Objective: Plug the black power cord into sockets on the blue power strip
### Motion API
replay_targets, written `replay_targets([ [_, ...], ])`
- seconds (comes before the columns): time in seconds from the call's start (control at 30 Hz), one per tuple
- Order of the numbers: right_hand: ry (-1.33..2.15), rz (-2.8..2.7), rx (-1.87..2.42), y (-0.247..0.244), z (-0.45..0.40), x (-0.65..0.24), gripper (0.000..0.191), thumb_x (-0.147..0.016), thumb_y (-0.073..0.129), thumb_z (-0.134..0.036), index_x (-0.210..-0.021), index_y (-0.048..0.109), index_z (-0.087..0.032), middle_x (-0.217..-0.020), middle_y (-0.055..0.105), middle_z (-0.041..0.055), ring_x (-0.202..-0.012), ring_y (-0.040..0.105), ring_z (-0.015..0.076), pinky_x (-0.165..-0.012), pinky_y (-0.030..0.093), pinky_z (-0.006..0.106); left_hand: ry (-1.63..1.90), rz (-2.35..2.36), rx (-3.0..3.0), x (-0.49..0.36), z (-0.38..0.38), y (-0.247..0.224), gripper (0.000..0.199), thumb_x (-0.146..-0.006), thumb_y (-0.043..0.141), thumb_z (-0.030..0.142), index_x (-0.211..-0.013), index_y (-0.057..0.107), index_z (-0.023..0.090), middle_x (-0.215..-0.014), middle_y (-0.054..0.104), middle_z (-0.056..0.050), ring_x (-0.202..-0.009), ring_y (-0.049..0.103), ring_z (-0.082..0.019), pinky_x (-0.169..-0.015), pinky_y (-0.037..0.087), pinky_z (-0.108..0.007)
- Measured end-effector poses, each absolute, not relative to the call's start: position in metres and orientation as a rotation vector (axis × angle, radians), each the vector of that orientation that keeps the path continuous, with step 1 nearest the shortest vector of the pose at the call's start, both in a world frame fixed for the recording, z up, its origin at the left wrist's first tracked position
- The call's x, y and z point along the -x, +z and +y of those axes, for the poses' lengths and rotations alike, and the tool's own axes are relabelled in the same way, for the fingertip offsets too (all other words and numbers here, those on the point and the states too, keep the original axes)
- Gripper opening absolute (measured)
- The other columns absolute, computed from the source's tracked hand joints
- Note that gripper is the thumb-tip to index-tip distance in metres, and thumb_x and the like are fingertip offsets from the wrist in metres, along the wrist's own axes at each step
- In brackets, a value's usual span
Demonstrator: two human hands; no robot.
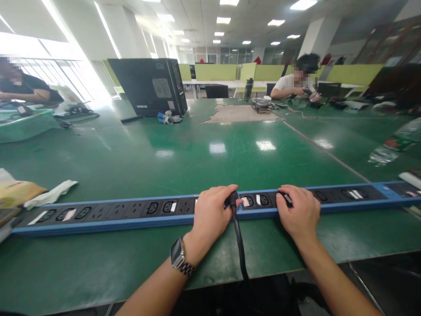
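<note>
A long blue power strip (131,224) with black sockets lies across the green table (184,166). Near its middle, my left hand (213,208) is closed around a black plug whose power cord (241,245) hangs down over the table's front edge. The plug is mostly hidden by my fingers, and I cannot tell how deep it sits in the socket. Further right, my right hand (298,210) is curled over the strip, its thumb beside a small black piece (287,199) that I cannot identify. Strips of white and pinkish tape mark some of the sockets.
A black computer tower (148,87) stands at the back, with blue-and-white gloves (169,117) before it. A green basket (28,125) is at left, beside one person. A plastic bottle (394,142) lies at right. Another person (296,81) sits across the table.
</note>
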State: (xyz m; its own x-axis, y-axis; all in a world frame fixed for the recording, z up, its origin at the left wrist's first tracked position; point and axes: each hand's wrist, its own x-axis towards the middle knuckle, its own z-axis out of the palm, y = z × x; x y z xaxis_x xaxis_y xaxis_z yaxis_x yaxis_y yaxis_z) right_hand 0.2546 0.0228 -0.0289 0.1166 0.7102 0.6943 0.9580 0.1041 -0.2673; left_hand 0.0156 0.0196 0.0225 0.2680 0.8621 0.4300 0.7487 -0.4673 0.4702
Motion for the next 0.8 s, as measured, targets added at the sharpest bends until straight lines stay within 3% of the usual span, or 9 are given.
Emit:
replay_targets([
  [0.23, -0.423, -1.639, 1.65, -0.031, 0.024, -0.255, 0.019, -0.085, 0.054, -0.032, -0.091, 0.068, -0.021, -0.102, 0.072, 0.0031, -0.1, 0.06, 0.0237, -0.089, 0.039, 0.038, 0.892, 1.359, -2.478, -0.004, 0.018, 0.015, 0.052, -0.086, 0.061, 0.021, -0.136, 0.048, 0.018, -0.117, 0.068, -0.008, -0.109, 0.062, -0.023, -0.097, 0.047, -0.043],
  [0.47, -0.233, -1.542, 1.649, -0.014, 0.016, -0.245, 0.021, -0.084, 0.055, -0.035, -0.09, 0.068, -0.02, -0.103, 0.071, 0.0067, -0.102, 0.059, 0.0251, -0.093, 0.04, 0.041, 0.91, 1.486, -2.433, -0.008, 0.017, 0.013, 0.048, -0.082, 0.066, 0.028, -0.126, 0.053, 0.017, -0.122, 0.066, -0.01, -0.115, 0.059, -0.026, -0.101, 0.045, -0.046],
  [0.63, 0.366, -1.568, 1.576, 0.025, -0.003, -0.197, 0.037, -0.088, 0.051, -0.048, -0.109, 0.064, -0.02, -0.08, 0.07, 0.0037, -0.073, 0.063, 0.0178, -0.069, 0.046, 0.029, 0.888, 1.549, -2.364, -0.009, 0.015, 0.013, 0.066, -0.078, 0.069, 0.032, -0.136, 0.041, 0.018, -0.128, 0.064, -0.011, -0.122, 0.056, -0.027, -0.111, 0.034, -0.053],
  [0.73, 0.577, -1.706, 1.597, 0.037, -0.001, -0.165, 0.05, -0.084, 0.055, -0.053, -0.121, 0.061, -0.019, -0.067, 0.067, 0.0005, -0.064, 0.061, 0.0167, -0.06, 0.041, 0.026, 0.833, 1.555, -2.352, -0.009, 0.015, 0.014, 0.069, -0.078, 0.063, 0.022, -0.141, 0.035, 0.018, -0.126, 0.065, -0.011, -0.121, 0.058, -0.025, -0.111, 0.034, -0.052],
  [0.8, 0.634, -1.806, 1.588, 0.038, 0.004, -0.151, 0.045, -0.083, 0.058, -0.048, -0.117, 0.064, -0.02, -0.064, 0.065, -0.0006, -0.061, 0.059, 0.0156, -0.057, 0.039, 0.026, 0.806, 1.565, -2.345, -0.009, 0.016, 0.015, 0.07, -0.076, 0.058, 0.014, -0.142, 0.034, 0.016, -0.125, 0.067, -0.01, -0.119, 0.059, -0.024, -0.109, 0.036, -0.05],
])
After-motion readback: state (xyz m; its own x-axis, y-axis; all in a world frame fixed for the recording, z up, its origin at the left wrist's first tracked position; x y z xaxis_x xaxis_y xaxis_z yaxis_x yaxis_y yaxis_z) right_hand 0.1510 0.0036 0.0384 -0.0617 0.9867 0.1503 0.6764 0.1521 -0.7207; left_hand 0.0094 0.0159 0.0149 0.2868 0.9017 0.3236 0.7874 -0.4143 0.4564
